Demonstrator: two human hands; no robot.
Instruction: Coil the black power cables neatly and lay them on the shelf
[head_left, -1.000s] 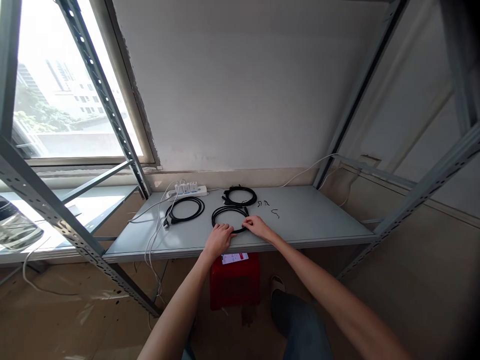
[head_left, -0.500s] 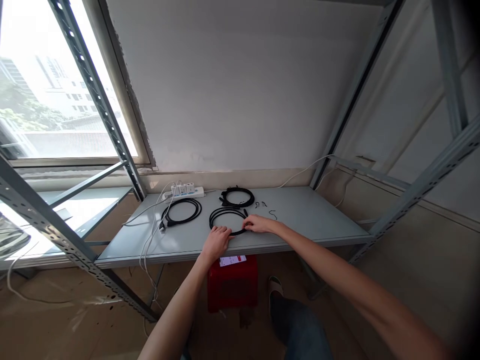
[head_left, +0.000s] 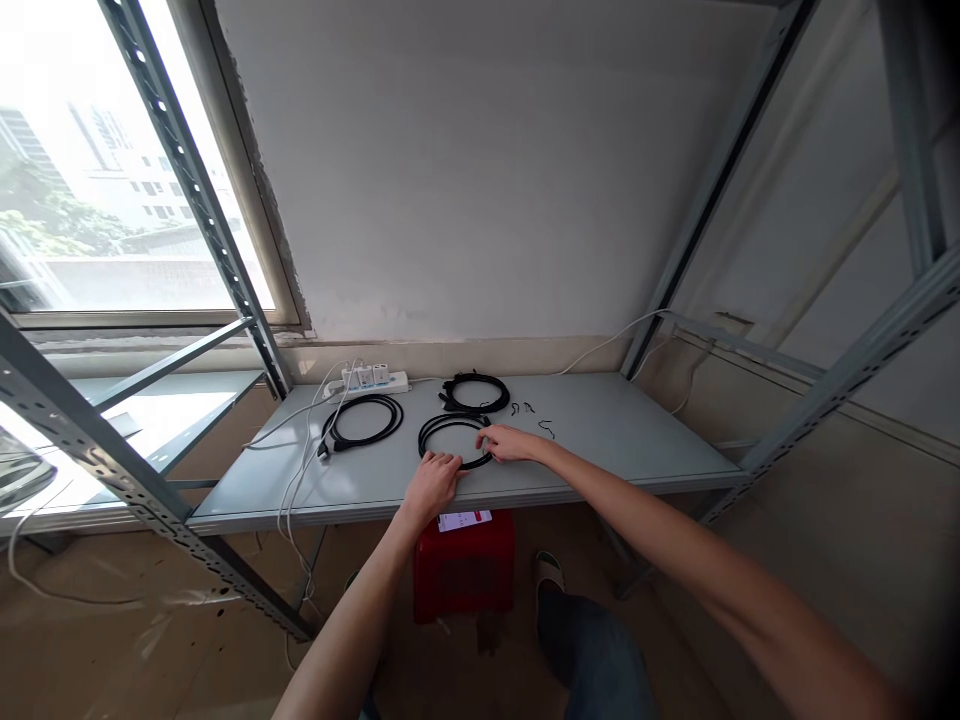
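— Honestly, what worries me most is the shelf (head_left: pixel 615 430) itself: its front edge runs just under my left wrist, and the near coil (head_left: pixel 454 440) lies close to that edge. If I drag the loop toward me, it could slide off and drop beside the red stool (head_left: pixel 465 565) below.

— And the other cables?

— There's a second coil (head_left: pixel 363 421) off to the left of my left hand (head_left: pixel 435 478), and a third coil (head_left: pixel 475 393) beyond my right hand (head_left: pixel 510 443). A careless sweep with either hand could snag one and undo its loops. The white leads from the power strip (head_left: pixel 367 380) run down past the left coil too, so a tug there could pull at them.

— How are your hands placed?

— My left hand lies flat, fingers loosely spread, pressing on the near rim of the coil; it closes on nothing. My right hand rests on the coil's far right side, fingers curled toward the cable's end. Whether they actually pinch it, I cannot tell.

— So the coil sits between them?

— Yes, touching both: ahead of my left fingertips, and under and to the left of my right ones. If the left lifts, I reckon the loops could spring apart.

— Anything smaller?

— Those little black ties (head_left: pixel 534 412), just past my right hand. A nudge could scatter them.
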